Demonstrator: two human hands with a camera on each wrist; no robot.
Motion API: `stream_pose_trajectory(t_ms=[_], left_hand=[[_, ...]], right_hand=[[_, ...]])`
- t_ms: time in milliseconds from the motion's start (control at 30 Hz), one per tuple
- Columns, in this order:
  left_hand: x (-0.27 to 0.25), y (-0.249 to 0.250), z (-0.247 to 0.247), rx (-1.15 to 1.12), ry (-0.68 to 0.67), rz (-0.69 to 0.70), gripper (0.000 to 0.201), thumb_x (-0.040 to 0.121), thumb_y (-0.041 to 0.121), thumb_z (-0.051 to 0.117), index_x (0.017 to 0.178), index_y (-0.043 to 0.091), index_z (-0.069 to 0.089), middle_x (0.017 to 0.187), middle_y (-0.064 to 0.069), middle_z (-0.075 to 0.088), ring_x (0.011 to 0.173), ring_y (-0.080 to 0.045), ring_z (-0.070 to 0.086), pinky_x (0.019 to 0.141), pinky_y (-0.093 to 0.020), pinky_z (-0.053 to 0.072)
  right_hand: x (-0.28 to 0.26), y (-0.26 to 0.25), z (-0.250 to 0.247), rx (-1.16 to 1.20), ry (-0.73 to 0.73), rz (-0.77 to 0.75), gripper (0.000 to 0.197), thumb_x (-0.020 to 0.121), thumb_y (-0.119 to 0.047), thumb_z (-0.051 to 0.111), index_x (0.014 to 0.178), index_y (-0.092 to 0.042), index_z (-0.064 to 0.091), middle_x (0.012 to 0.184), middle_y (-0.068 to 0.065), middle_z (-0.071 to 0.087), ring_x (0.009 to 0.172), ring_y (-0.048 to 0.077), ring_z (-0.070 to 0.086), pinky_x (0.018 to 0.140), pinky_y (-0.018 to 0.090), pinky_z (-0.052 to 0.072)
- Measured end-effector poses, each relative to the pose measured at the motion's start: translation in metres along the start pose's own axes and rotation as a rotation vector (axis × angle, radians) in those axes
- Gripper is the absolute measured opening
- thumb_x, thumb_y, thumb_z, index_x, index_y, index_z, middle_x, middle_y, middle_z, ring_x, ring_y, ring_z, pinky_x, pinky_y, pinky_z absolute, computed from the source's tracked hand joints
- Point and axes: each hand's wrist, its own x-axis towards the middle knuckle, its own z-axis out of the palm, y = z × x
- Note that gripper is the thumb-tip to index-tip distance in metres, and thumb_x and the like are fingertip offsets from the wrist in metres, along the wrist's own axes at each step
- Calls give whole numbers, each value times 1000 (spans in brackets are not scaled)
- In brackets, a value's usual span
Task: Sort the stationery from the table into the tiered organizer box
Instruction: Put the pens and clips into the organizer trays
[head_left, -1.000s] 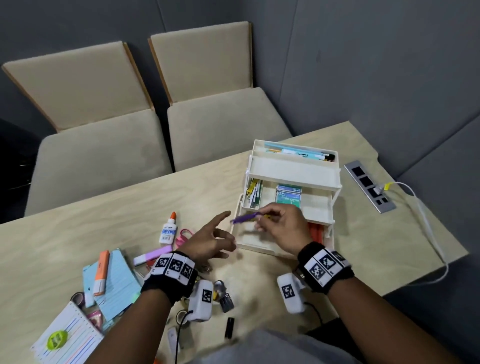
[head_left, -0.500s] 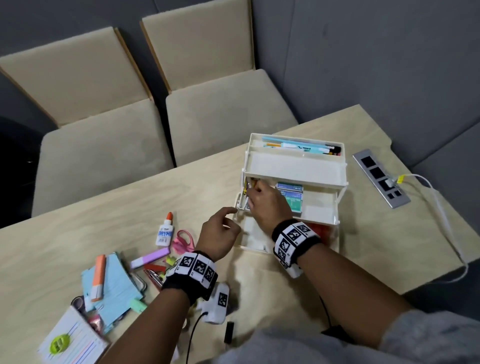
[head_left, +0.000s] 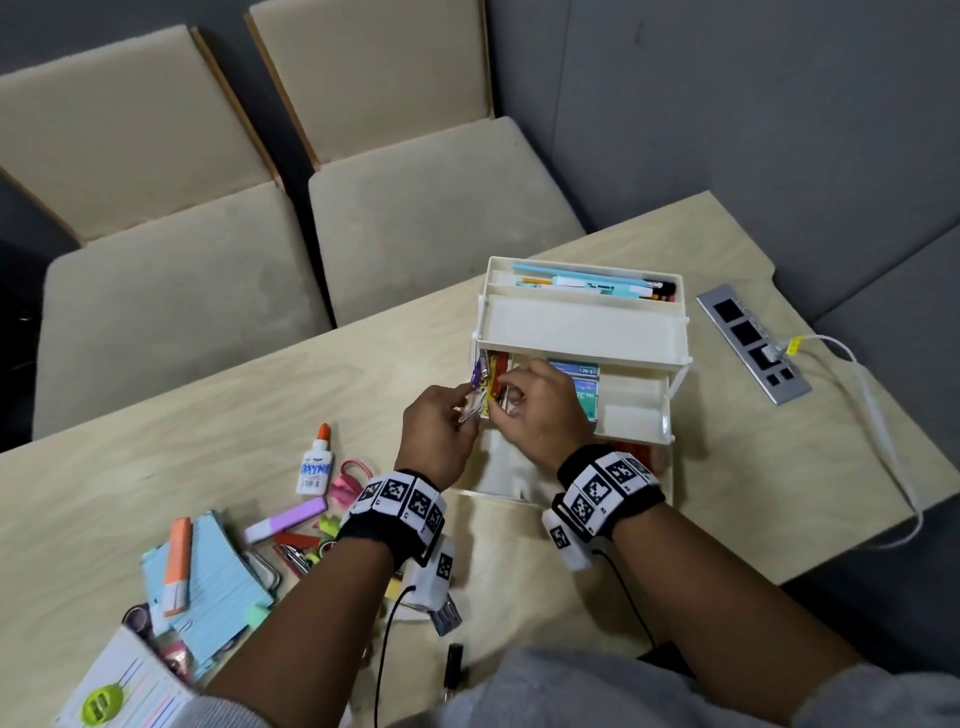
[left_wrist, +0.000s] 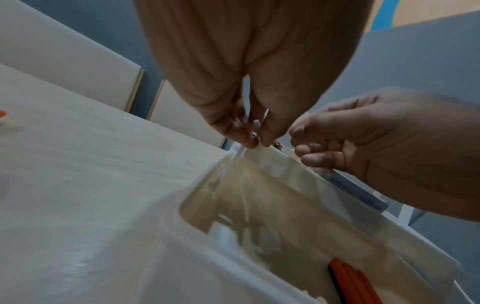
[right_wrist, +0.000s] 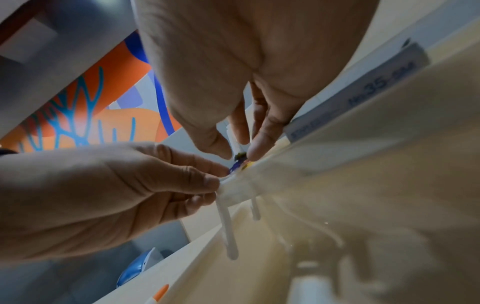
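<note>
I see both hands at the organizer box (head_left: 582, 332), mid-tier, nine o'clock corner. My left hand (head_left: 441, 431) pinches the tier's rim there; my right hand (head_left: 540, 410) pinches among the coloured clips (head_left: 488, 376) inside.

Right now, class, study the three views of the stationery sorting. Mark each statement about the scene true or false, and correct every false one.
1. Both hands work at the middle tier of the organizer box. True: the left hand and right hand meet at its left compartment.
2. The glue bottle stands inside the box. False: it lies on the table, left of the box.
3. Pens lie in the top tier. True.
4. The orange highlighter rests on the pale blue card stack. True.
5. The white cable is plugged into a wall socket. False: it plugs into the table's power strip.
</note>
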Motion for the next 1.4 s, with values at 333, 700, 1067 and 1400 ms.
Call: stream_pose_trajectory(t_ms=[333,700,1067,1400], left_hand=[[0,7,0,4,113,28,11,78,11,77,89,12,74,71,-2,70,65,-21,64,72,-31,53],[11,6,8,-166,35,-46,12,78,10,80,77,10,68,54,-2,62,50,-20,64,58,-34,57],[16,4,4,69,69,48,42,79,9,73,121,15,67,95,-6,57,58,-15,55,74,-21,44],[17,-4,11,87,22,134,29,85,13,66,113,18,72,89,-5,52,69,-15,48,69,-16,30]], right_hand=[[2,5,-1,-39,-138,11,27,78,2,66,103,0,76,97,15,69,87,31,65,82,42,56],[4,7,-5,-44,-153,35,30,84,-5,64,112,-7,73,97,11,64,88,28,62,80,36,53],[16,-10,8,-319,-276,58,31,90,-17,59,121,-19,58,111,13,49,88,35,62,78,44,56],[5,-9,10,-228,-136,6,16,93,-12,53,97,-4,66,102,14,48,79,32,59,72,42,53]])
